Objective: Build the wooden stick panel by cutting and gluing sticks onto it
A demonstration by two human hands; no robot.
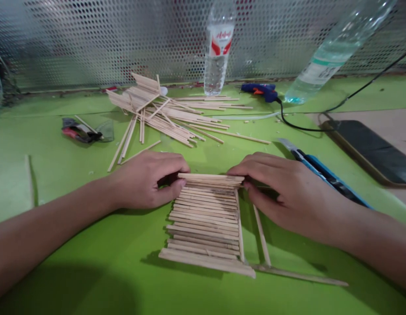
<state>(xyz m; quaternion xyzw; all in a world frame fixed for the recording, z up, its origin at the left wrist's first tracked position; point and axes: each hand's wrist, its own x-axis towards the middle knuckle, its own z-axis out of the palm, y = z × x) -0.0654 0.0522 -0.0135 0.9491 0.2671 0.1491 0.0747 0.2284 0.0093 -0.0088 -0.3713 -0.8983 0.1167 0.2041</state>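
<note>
A panel of thin wooden sticks (206, 218) lies in front of me, its rows side by side, with raised edges at the far and near ends. My left hand (153, 179) pinches the far left corner between thumb and fingers. At the far right corner my right hand (281, 188) grips the same edge, thumb below and fingers above. A long stick (301, 275) reaches out to the right from the near edge, and a shorter stick (262, 236) stands between it and my right hand.
Behind lie a pile of loose sticks (176, 120) and a small stick structure (137, 96). A blue glue gun (260, 90), two water bottles (217, 57) (330, 61), a utility knife (330, 175) and a phone (376, 148) surround the right side. A crumpled dark wrapper (82, 130) sits left.
</note>
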